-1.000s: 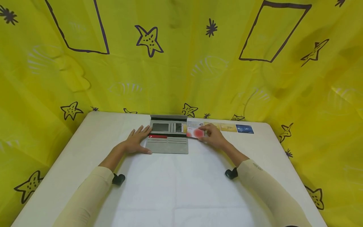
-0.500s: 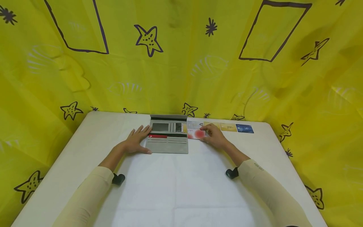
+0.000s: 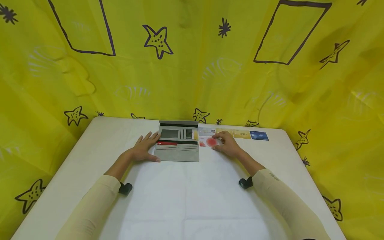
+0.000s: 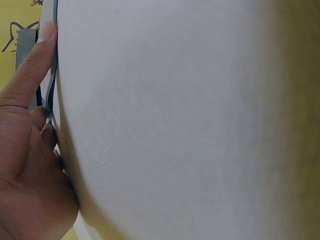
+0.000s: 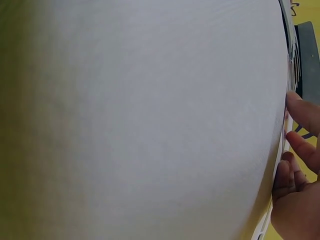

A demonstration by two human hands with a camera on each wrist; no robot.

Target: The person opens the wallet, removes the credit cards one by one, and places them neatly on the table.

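A grey wallet (image 3: 188,156) lies unfolded near the far edge of the white table, with a red card (image 3: 166,143) in one of its slots. My left hand (image 3: 143,149) rests spread on its left side, thumb along the lower left corner. Just right of the wallet lies a white card with a red circle (image 3: 207,141). My right hand (image 3: 228,145) holds this card by its right end, between thumb and forefinger. In the left wrist view the thumb (image 4: 35,67) lies straight along the wallet's edge. The right wrist view shows the fingertips (image 5: 294,102) low at the table surface.
Behind the held card lies a pale card (image 3: 205,131). To its right, a partly covered yellow card, a gold card (image 3: 241,134) and a blue card (image 3: 259,135) continue the row. A yellow patterned curtain (image 3: 186,83) hangs right behind the table (image 3: 186,196).
My right hand has shifted slightly right with the red-circle card, away from the wallet's edge, and it now lies squarer beside the wallet. The left hand has stayed in place.
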